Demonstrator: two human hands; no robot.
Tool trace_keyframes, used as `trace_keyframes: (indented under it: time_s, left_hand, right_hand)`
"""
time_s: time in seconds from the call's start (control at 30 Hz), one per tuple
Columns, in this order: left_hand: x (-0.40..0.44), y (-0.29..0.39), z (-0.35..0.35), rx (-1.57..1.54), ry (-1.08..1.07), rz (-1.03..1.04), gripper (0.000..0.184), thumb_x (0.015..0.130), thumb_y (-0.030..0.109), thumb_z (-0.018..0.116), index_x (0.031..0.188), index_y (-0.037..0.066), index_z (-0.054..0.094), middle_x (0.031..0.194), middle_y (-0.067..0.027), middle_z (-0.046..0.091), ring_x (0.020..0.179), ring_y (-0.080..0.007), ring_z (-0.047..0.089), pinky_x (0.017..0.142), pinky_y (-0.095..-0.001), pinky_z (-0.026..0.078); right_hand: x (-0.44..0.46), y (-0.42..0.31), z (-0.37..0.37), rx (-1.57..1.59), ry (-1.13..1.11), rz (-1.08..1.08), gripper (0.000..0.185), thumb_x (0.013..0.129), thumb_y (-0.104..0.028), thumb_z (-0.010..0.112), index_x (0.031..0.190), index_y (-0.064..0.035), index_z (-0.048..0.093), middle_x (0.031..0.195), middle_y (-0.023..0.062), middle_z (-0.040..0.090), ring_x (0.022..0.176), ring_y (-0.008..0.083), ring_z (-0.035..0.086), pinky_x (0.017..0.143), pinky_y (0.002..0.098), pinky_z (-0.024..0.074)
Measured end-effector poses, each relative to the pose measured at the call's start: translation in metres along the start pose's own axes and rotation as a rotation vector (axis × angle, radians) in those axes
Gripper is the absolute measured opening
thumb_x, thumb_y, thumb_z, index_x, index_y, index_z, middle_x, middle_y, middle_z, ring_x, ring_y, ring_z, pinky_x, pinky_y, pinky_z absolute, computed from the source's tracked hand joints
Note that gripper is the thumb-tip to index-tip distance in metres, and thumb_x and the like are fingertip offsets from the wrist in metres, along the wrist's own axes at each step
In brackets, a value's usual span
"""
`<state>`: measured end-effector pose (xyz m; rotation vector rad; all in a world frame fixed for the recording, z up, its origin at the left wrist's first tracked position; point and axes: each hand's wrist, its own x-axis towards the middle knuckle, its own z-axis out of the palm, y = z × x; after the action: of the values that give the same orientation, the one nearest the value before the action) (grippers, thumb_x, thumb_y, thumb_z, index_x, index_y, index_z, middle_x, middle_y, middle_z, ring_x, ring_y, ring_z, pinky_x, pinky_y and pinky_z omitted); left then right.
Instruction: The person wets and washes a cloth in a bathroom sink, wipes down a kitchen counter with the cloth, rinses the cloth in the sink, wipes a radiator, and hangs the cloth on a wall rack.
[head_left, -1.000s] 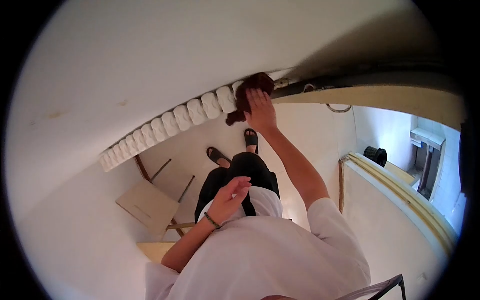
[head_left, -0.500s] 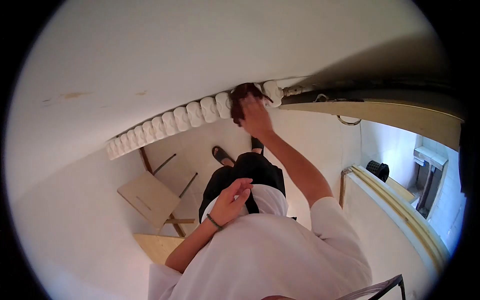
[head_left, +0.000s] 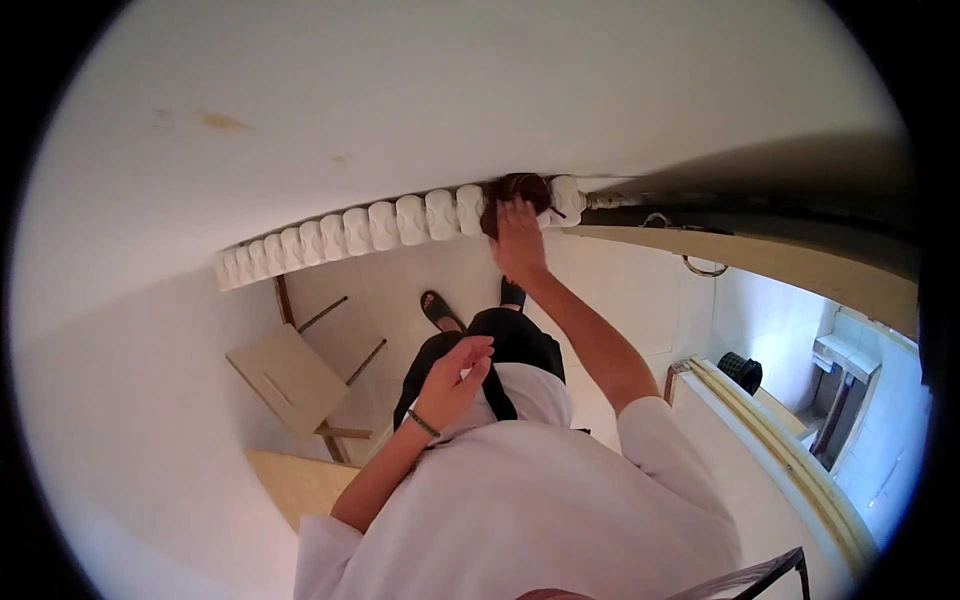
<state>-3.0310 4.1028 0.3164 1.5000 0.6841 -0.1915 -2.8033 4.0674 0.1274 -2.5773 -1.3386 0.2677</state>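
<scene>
A white sectioned radiator [head_left: 355, 230] runs along the foot of the wall. On its right part lies a dark red cloth [head_left: 524, 187], bunched over the tops of the sections. My right hand [head_left: 520, 245] is stretched out to the cloth, with its fingers pressed on it and holding it against the radiator. Part of the cloth is hidden behind the fingers. My left hand [head_left: 455, 385], with a beaded bracelet at the wrist, hangs in front of my belly. Its fingers are loosely apart and hold nothing.
A small wooden stool [head_left: 290, 378] stands at the lower left. To the right of the radiator is a wooden door [head_left: 790, 258] with a ring handle [head_left: 705, 266]. Beyond the doorway a black basket [head_left: 740, 371] is visible. My sandalled feet [head_left: 438, 310] stand below the radiator.
The view has shifted slightly. My right hand remains on the cloth near the radiator's right end, its fingers now flatter against it. My left hand stays before my belly.
</scene>
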Motion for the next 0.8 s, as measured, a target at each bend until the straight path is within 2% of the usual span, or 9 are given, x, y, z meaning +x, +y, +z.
trace_keyframes:
  time_s: [0.17, 0.27, 0.37, 0.5, 0.53, 0.6, 0.7, 0.8]
  left_hand:
    - [0.006, 0.004, 0.001, 0.005, -0.018, -0.02, 0.032, 0.101, 0.014, 0.057, 0.129, 0.001, 0.056, 0.115, -0.013, 0.07, 0.105, -0.0188, 0.066, 0.091, -0.032, 0.051]
    - [0.003, 0.017, -0.001, 0.058, -0.059, 0.002, 0.032, 0.101, 0.014, 0.057, 0.13, 0.001, 0.056, 0.116, -0.0133, 0.07, 0.106, -0.0186, 0.066, 0.092, -0.032, 0.051]
    - [0.004, 0.02, -0.003, 0.059, -0.046, 0.046, 0.029, 0.102, 0.01, 0.053, 0.13, -0.001, 0.055, 0.116, -0.0106, 0.067, 0.109, -0.0169, 0.064, 0.097, -0.0312, 0.049]
    - [0.005, 0.017, -0.003, 0.023, -0.058, 0.091, 0.03, 0.102, 0.01, 0.055, 0.13, -0.001, 0.055, 0.117, -0.0116, 0.068, 0.108, -0.0179, 0.065, 0.097, -0.0316, 0.049]
    - [0.002, 0.023, -0.001, 0.024, -0.059, 0.076, 0.031, 0.102, 0.011, 0.055, 0.13, -0.001, 0.055, 0.117, -0.0116, 0.068, 0.109, -0.0181, 0.065, 0.097, -0.0316, 0.049]
    - [-0.011, 0.024, 0.0, 0.036, -0.081, 0.07, 0.031, 0.101, 0.011, 0.055, 0.131, 0.0, 0.055, 0.117, -0.0115, 0.068, 0.11, -0.0182, 0.065, 0.097, -0.0315, 0.049]
    - [-0.013, 0.024, -0.012, 0.053, -0.121, 0.131, 0.032, 0.101, 0.011, 0.056, 0.131, 0.0, 0.055, 0.117, -0.011, 0.068, 0.111, -0.0183, 0.064, 0.097, -0.0315, 0.049]
    - [-0.018, 0.013, -0.029, 0.035, -0.103, 0.175, 0.031, 0.102, 0.011, 0.055, 0.13, 0.0, 0.055, 0.117, -0.0105, 0.068, 0.111, -0.0179, 0.064, 0.098, -0.0315, 0.049]
  right_hand:
    - [0.011, -0.018, -0.007, -0.02, -0.087, -0.041, 0.072, 0.094, -0.034, 0.057, 0.147, 0.0098, 0.037, 0.153, 0.0245, 0.039, 0.146, 0.0383, 0.03, 0.123, 0.0482, 0.0188]
    - [-0.036, -0.011, -0.007, -0.093, 0.011, -0.059, 0.075, 0.093, -0.037, 0.057, 0.147, 0.0094, 0.036, 0.15, 0.0253, 0.041, 0.145, 0.0377, 0.031, 0.123, 0.048, 0.0199]
    - [-0.045, -0.009, -0.01, -0.091, -0.045, -0.068, 0.075, 0.094, -0.037, 0.056, 0.148, 0.0102, 0.034, 0.15, 0.0244, 0.041, 0.145, 0.0379, 0.031, 0.122, 0.0481, 0.0218]
    - [0.002, -0.02, -0.012, 0.011, 0.073, 0.026, 0.07, 0.098, -0.037, 0.052, 0.147, 0.0097, 0.036, 0.151, 0.0246, 0.04, 0.144, 0.0385, 0.032, 0.121, 0.0481, 0.0238]
    - [0.01, -0.022, -0.013, 0.044, 0.019, 0.08, 0.068, 0.098, -0.037, 0.052, 0.148, 0.0079, 0.037, 0.152, 0.0236, 0.04, 0.145, 0.0371, 0.032, 0.121, 0.048, 0.0233]
    - [0.001, -0.021, -0.003, 0.053, 0.081, 0.066, 0.07, 0.097, -0.037, 0.054, 0.149, 0.0063, 0.035, 0.155, 0.0224, 0.037, 0.147, 0.0356, 0.029, 0.122, 0.0478, 0.0225]
    - [-0.031, -0.021, -0.003, -0.007, 0.043, 0.012, 0.072, 0.097, -0.036, 0.055, 0.151, 0.0058, 0.032, 0.157, 0.0215, 0.034, 0.149, 0.0354, 0.026, 0.122, 0.0475, 0.0214]
    - [-0.022, -0.022, -0.006, -0.044, -0.01, 0.024, 0.073, 0.097, -0.036, 0.055, 0.152, 0.0052, 0.03, 0.158, 0.0209, 0.031, 0.149, 0.0355, 0.025, 0.123, 0.0477, 0.0205]
